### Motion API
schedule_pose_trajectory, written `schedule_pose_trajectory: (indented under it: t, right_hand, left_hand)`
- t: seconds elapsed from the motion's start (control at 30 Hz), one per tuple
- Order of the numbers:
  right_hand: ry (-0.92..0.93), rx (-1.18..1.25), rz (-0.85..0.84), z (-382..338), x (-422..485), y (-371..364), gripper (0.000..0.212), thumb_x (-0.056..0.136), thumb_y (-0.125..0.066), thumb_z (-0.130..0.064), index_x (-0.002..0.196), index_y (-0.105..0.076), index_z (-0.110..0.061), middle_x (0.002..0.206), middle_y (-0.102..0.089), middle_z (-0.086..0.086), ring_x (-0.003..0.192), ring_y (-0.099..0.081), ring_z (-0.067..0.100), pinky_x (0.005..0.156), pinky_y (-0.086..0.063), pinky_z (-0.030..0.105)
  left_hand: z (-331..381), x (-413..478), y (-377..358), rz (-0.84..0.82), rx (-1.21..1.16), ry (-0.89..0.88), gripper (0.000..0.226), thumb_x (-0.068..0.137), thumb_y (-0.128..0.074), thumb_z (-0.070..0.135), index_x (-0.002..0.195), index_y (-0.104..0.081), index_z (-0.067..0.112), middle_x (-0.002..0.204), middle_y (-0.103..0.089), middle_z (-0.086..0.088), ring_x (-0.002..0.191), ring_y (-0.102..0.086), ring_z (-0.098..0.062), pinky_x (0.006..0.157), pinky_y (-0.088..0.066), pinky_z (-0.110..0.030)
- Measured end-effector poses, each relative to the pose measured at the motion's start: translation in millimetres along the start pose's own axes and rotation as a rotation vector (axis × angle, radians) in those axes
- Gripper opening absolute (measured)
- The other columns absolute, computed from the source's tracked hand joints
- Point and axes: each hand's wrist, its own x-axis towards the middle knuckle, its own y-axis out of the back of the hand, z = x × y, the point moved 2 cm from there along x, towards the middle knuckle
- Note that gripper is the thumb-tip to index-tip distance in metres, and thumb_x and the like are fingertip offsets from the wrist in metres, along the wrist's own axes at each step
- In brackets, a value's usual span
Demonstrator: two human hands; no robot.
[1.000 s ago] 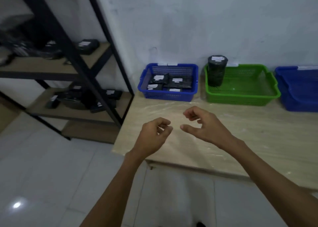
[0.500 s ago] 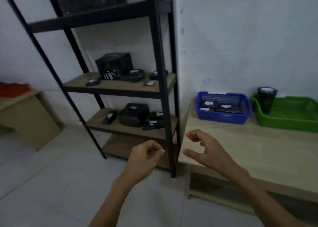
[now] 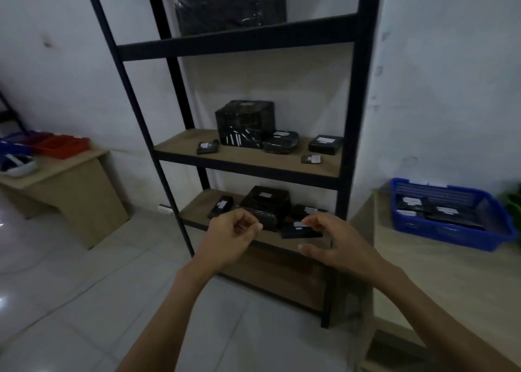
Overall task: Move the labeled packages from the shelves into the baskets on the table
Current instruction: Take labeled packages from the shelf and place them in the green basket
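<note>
Package [image 3: 301, 233] lies crosswise on the low shelf [image 3: 195, 210], just beyond the half-open, empty right hand [image 3: 341, 247]; left hand [image 3: 231, 239], curled and empty, is farther.

A black metal rack [image 3: 236, 43] with wooden shelves stands against a white wall [image 3: 451, 75], scuffed in places, in a dim room. Pale glossy floor [image 3: 70, 301] tiles catch spots of light at the left edge. A light wooden desk [image 3: 84, 197] sits against the wall left of the rack; a wooden table [image 3: 451, 281] of like finish stands just beside its right posts.
</note>
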Motion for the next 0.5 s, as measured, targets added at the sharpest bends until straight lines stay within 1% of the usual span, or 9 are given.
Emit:
schedule_pose_trajectory:
  t: [0.07, 0.13, 0.2, 0.3, 0.33, 0.43, 0.5]
  right_hand:
    - [-0.004, 0.019, 0.006, -2, 43, -15, 0.051, 0.077, -0.068, -0.048, 0.122, -0.048, -0.033, 0.118, -0.048, -0.015, 0.11, -0.049, 0.004, 0.093, -0.048, 0.028]
    - [-0.017, 0.044, 0.014, -7, 82, -29, 0.049, 0.077, -0.069, -0.045, 0.12, -0.049, -0.032, 0.119, -0.051, -0.01, 0.11, -0.051, 0.006, 0.092, -0.049, 0.03]
    - [-0.053, 0.057, 0.014, -8, 114, -43, 0.048, 0.079, -0.07, -0.041, 0.121, -0.05, -0.029, 0.12, -0.051, -0.008, 0.108, -0.05, 0.006, 0.091, -0.047, 0.027]
    - [-0.085, 0.056, -0.012, 0, 157, -63, 0.048, 0.079, -0.07, -0.04, 0.121, -0.051, -0.027, 0.122, -0.053, -0.005, 0.108, -0.05, 0.007, 0.09, -0.047, 0.026]
    - [-0.1, 0.058, -0.014, 5, 172, -68, 0.048, 0.079, -0.071, -0.039, 0.121, -0.051, -0.027, 0.122, -0.054, -0.005, 0.108, -0.051, 0.007, 0.09, -0.047, 0.026]
    - [-0.175, 0.07, -0.012, 21, 217, -79, 0.046, 0.079, -0.071, -0.037, 0.12, -0.05, -0.029, 0.118, -0.052, -0.01, 0.107, -0.049, 0.004, 0.082, -0.043, 0.018]
    - [-0.208, 0.075, 0.004, 30, 243, -85, 0.043, 0.078, -0.072, -0.037, 0.115, -0.051, -0.032, 0.114, -0.053, -0.011, 0.106, -0.051, 0.005, 0.083, -0.044, 0.019]
  left_hand:
    - [-25, 23, 18, -0.022, 0.021, 0.02, 0.005, 0.089, -0.064, 0.026, 0.087, -0.066, 0.022, 0.079, -0.065, 0.008, 0.068, -0.057, 0.006, 0.061, -0.041, -0.004]
    - [-48, 49, 37, -0.021, 0.034, 0.032, 0.005, 0.089, -0.064, 0.027, 0.086, -0.066, 0.022, 0.077, -0.064, 0.009, 0.067, -0.056, 0.008, 0.06, -0.041, -0.002]
    - [-68, 73, 49, -0.011, 0.024, 0.037, 0.005, 0.089, -0.065, 0.026, 0.085, -0.066, 0.023, 0.074, -0.063, 0.01, 0.066, -0.056, 0.008, 0.06, -0.041, -0.004]
    - [-99, 113, 55, -0.041, -0.027, 0.039, 0.005, 0.088, -0.066, 0.024, 0.083, -0.065, 0.025, 0.076, -0.065, 0.008, 0.069, -0.059, 0.001, 0.068, -0.047, -0.016]
    - [-110, 129, 54, -0.06, -0.042, 0.037, 0.007, 0.088, -0.066, 0.023, 0.082, -0.065, 0.026, 0.076, -0.065, 0.008, 0.07, -0.059, 0.0, 0.069, -0.048, -0.017]
    - [-141, 179, 50, -0.121, -0.05, 0.007, 0.004, 0.089, -0.065, 0.026, 0.085, -0.064, 0.026, 0.078, -0.066, 0.009, 0.069, -0.059, 0.004, 0.065, -0.046, -0.012]
    - [-158, 211, 46, -0.159, -0.047, -0.009, 0.003, 0.089, -0.065, 0.027, 0.087, -0.065, 0.025, 0.079, -0.066, 0.01, 0.07, -0.059, 0.006, 0.065, -0.046, -0.011]
